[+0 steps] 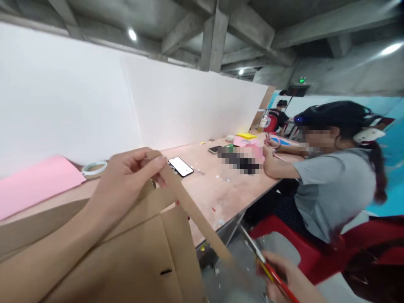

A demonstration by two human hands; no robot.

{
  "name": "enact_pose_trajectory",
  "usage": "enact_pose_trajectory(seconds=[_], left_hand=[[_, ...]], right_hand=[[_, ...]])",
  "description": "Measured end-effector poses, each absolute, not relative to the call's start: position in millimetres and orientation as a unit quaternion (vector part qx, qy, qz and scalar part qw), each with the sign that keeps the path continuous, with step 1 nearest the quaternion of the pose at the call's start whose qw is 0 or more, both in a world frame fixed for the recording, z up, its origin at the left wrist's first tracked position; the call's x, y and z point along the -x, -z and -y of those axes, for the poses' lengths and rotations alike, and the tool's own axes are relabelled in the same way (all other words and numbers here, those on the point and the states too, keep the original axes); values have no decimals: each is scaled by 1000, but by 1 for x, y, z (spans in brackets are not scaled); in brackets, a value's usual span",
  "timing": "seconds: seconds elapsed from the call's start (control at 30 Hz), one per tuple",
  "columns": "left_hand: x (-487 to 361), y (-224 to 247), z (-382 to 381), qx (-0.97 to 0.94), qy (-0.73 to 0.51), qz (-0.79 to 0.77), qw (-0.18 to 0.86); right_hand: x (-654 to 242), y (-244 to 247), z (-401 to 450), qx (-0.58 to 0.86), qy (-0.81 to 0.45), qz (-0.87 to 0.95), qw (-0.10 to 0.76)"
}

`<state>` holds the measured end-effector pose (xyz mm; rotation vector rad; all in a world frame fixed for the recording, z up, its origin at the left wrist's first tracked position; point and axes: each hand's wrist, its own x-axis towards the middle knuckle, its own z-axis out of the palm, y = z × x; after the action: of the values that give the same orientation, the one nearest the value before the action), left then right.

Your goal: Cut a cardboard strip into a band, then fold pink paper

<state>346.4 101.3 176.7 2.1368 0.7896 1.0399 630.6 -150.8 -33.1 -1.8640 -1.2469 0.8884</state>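
Note:
My left hand point(126, 181) pinches the top end of a narrow brown cardboard strip point(192, 210) between thumb and fingers. The strip runs down to the right from a larger cardboard sheet point(132, 256) that fills the lower left, with a small black slit near its bottom edge. At the bottom right, my right hand point(285, 277) grips a pair of red-handled scissors point(268, 267). Their blurred metal blades point up and left, close to the strip's lower end. Whether the blades touch the strip is hidden by blur.
A plywood workbench point(217, 189) runs along a white wall, holding pink paper point(38, 185), a tape roll point(94, 168), a phone point(180, 166) and scattered scraps. A seated co-worker point(331, 189) works at its edge on a red stool point(284, 235); another person point(277, 118) sits farther away.

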Motion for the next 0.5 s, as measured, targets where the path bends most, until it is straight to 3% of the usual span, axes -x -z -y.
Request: enact_pose_trajectory(seconds=[0.1,0.23,0.5], left_hand=[[-316,-189,-91,-784,-414,-345,308],[-283,-196,-70,-698,-454,-426,354],[-186,-189,-64,-550,-574,-470,383]], right_hand=[[-638,16,101,766,-219,501,338],[-638,-4,40,749,-184,552,317],[-639,-17,-39,736,-147,636,179]])
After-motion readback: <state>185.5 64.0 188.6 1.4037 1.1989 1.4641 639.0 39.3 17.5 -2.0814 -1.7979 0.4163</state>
